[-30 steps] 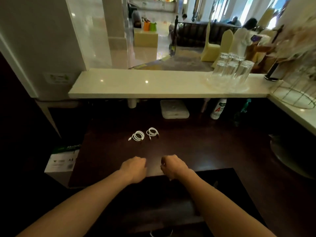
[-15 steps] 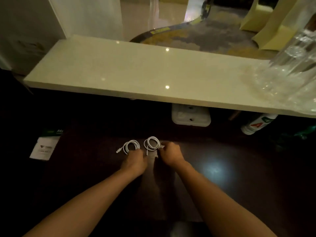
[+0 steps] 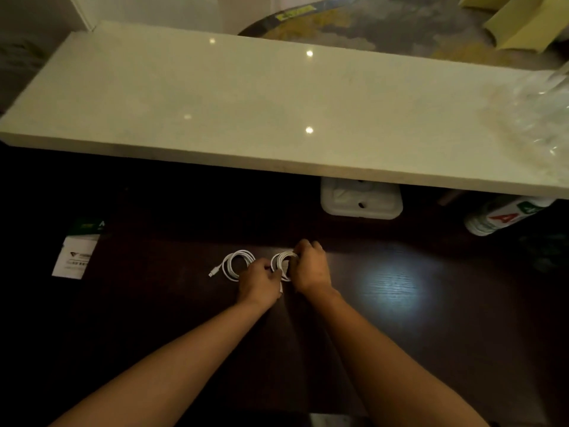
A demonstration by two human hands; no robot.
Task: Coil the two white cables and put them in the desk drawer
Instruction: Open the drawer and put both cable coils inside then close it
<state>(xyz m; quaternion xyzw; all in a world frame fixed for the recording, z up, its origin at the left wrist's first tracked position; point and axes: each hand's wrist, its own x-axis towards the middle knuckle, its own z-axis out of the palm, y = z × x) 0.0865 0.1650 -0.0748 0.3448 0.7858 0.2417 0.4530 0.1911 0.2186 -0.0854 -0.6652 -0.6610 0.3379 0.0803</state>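
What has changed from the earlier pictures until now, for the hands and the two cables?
Both hands went forward from the near desk edge. The right hand and left hand now close around the right coil. The left coil stayed in place, untouched, as did the white box under the counter.

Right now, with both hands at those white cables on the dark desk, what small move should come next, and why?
Probably lift the right coil off the desk. Both the left hand and the right hand are closed around it, and it already looks wound. The left coil lies untouched beside them, its plug end sticking out. No drawer is in view.
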